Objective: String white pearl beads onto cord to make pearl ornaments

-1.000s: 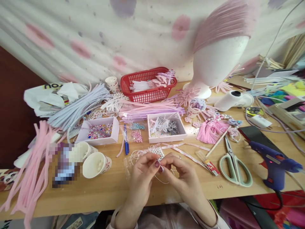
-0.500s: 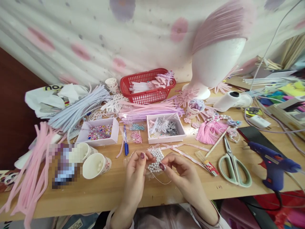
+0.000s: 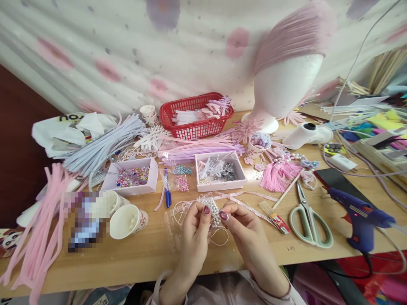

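Pearls (image 3: 215,208) lie between and just beyond left hand (image 3: 196,228) and right hand (image 3: 244,228), both pinched narrow, anything held too small to tell, white cord (image 3: 219,245) looping between them, scissors (image 3: 308,212) rightward.

A head-worn camera is looking forward and down from above the near edge of the tabletop (image 3: 101,267), showing the wearer's fingers (image 3: 203,222) close by, just inside that edge. The wide view is running on to the far edge and facing the flowered curtain (image 3: 197,51) beyond.
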A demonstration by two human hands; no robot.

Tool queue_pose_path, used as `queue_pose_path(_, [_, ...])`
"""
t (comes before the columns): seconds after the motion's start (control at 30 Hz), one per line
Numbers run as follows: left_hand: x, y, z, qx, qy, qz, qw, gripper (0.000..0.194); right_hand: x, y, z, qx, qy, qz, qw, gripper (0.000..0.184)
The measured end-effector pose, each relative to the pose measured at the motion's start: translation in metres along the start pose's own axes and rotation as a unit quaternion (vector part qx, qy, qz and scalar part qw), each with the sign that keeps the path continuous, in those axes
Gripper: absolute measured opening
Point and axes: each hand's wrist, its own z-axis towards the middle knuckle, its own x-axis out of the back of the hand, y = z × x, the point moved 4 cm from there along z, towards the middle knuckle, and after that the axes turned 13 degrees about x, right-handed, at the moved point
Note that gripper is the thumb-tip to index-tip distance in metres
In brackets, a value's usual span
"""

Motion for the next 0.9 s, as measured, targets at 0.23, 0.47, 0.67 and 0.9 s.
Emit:
queue_pose_path(0.23, [0.002,0.002,-0.001,-0.005,0.014,-0.056,0.998,0.051,0.015,-0.003,-0.001,0.028,0.068,-0.013,0.997,0.030])
queue_pose_path(0.47, [0.000,0.005,-0.002,-0.034,0.013,-0.045,0.998,0.045,-0.004,0.012,-0.015,-0.065,-0.031,0.026,0.997,0.035])
queue_pose_path(0.67, [-0.007,0.016,-0.007,-0.094,0.029,0.047,0.994,0.045,-0.001,0.013,-0.012,0.002,0.023,0.002,1.000,0.030])
queue_pose_path(0.9, [-0.018,0.018,-0.005,-0.074,-0.019,0.109,0.991,0.045,0.014,0.001,-0.008,0.085,0.039,-0.069,0.993,0.031])
